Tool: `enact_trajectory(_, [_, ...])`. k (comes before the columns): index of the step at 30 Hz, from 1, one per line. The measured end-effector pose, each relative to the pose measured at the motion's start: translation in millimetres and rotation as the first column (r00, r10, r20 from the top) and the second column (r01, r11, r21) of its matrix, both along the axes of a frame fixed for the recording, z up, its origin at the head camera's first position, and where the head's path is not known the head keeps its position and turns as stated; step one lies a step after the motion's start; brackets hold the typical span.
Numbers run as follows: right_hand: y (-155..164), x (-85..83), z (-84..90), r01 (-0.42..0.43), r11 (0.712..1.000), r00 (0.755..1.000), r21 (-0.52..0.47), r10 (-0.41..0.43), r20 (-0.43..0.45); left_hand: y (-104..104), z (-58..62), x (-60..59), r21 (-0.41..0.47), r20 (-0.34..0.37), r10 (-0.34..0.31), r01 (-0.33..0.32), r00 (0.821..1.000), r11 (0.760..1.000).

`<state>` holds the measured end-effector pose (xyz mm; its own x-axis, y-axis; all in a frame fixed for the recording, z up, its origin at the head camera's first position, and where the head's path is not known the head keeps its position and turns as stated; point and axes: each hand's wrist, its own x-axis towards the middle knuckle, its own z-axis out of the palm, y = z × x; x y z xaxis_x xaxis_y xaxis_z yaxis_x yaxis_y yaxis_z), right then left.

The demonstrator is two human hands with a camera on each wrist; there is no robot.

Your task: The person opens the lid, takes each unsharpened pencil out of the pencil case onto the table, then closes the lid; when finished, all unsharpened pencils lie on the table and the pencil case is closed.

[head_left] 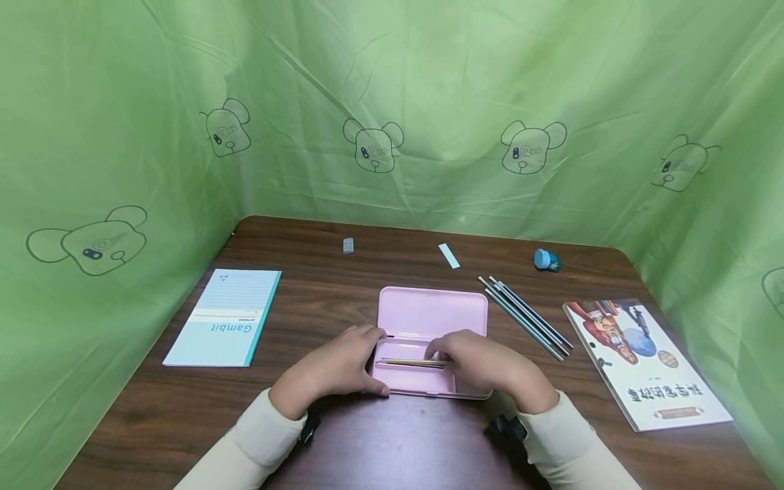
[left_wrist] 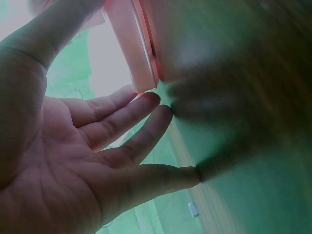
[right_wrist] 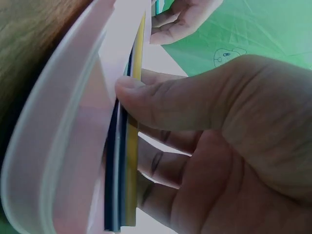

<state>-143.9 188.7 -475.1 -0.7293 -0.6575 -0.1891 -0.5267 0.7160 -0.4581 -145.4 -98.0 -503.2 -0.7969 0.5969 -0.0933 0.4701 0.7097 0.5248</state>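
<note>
Pink plastic pencil case (head_left: 429,316) lies open; its yellow pencil (head_left: 410,363) runs left-right, pinched by the right hand (head_left: 484,364). Left hand (head_left: 343,364), fingers relaxed, steadies the case's left end.

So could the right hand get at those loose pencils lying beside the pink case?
Probably yes. The right hand rests on the pink case, and the loose pencils lie just to its right on bare table, with nothing between them.

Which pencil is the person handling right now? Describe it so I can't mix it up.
Start at the open pink pencil case at the middle of the brown table, between both hands. The yellow pencil lies lengthwise in its near tray, under the right hand. The loose pencils right of the case are blue-green.
</note>
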Motion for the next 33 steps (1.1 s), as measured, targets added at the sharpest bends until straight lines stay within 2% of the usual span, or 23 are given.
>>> enact_trajectory(6, [4, -1.0, 5.4, 0.031, 0.999, 0.999, -0.024, -0.031, -0.004, -1, 0.4, 0.3, 0.003, 0.000, 0.002, -0.002, 1.000, 1.000])
enact_trajectory(12, [13, -5.0, 14.8, 0.040, 0.995, 0.996, -0.097, -0.046, -0.071, 0, 0.5, 0.6, -0.001, 0.001, 0.003, -0.003, 1.000, 1.000])
enact_trajectory(16, [29, -7.8, 28.8, 0.124, 0.973, 0.976, -0.192, -0.155, -0.155, 0, 0.9, 0.6, -0.003, 0.000, 0.002, -0.002, 1.000, 1.000])
enact_trajectory(19, [44, -10.4, 41.5, 0.258, 0.925, 0.929, -0.278, -0.317, -0.192, 1, 1.1, 0.5, -0.005, 0.004, 0.004, -0.004, 1.000, 1.000])
enact_trajectory(24, [68, -16.0, 55.8, 0.467, 0.811, 0.807, -0.352, -0.554, -0.206, 1, 1.4, 0.9, -0.010, 0.008, 0.010, -0.010, 1.000, 1.000])
enact_trajectory(29, [99, -25.5, 49.0, 0.584, 0.735, 0.706, -0.343, -0.669, -0.232, 1, 1.6, 1.3, -0.004, 0.009, 0.010, -0.010, 1.000, 1.000])
enact_trajectory(31, [112, -30.8, 40.3, 0.626, 0.708, 0.676, -0.327, -0.702, -0.224, 1, 1.6, 1.5, -0.005, 0.012, 0.010, -0.010, 1.000, 1.000])
enact_trajectory(33, [123, -36.6, 29.8, 0.663, 0.687, 0.660, -0.298, -0.724, -0.200, 1, 1.1, 1.8, -0.006, 0.016, 0.012, -0.012, 1.000, 1.000])
